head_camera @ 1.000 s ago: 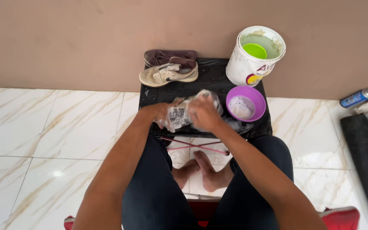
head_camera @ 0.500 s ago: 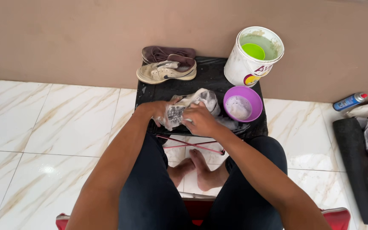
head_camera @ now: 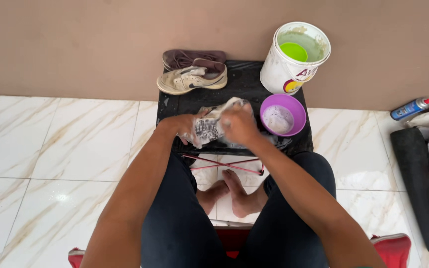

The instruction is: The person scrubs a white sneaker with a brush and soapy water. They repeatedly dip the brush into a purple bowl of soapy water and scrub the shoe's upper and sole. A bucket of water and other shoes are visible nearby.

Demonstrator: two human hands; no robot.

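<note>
A soapy pale sneaker (head_camera: 209, 126) lies sole-up over the near edge of a small black table (head_camera: 244, 84). My left hand (head_camera: 182, 126) grips it from the left side. My right hand (head_camera: 239, 124) is closed over the sneaker's toe end, pressing on it; whatever it holds against the shoe is hidden under the fingers. A purple bowl (head_camera: 283, 115) of soapy water sits just right of my right hand.
A beige sneaker (head_camera: 192, 79) and a brown shoe (head_camera: 194, 57) lie at the table's back left. A white bucket (head_camera: 294, 59) with a green cup stands back right. A blue spray can (head_camera: 410, 108) and dark mat (head_camera: 423, 188) with cloths lie on the tiled floor.
My right hand has shifted along the sneaker in a rubbing motion, from its far side toward its toe end. My left hand keeps its hold.
</note>
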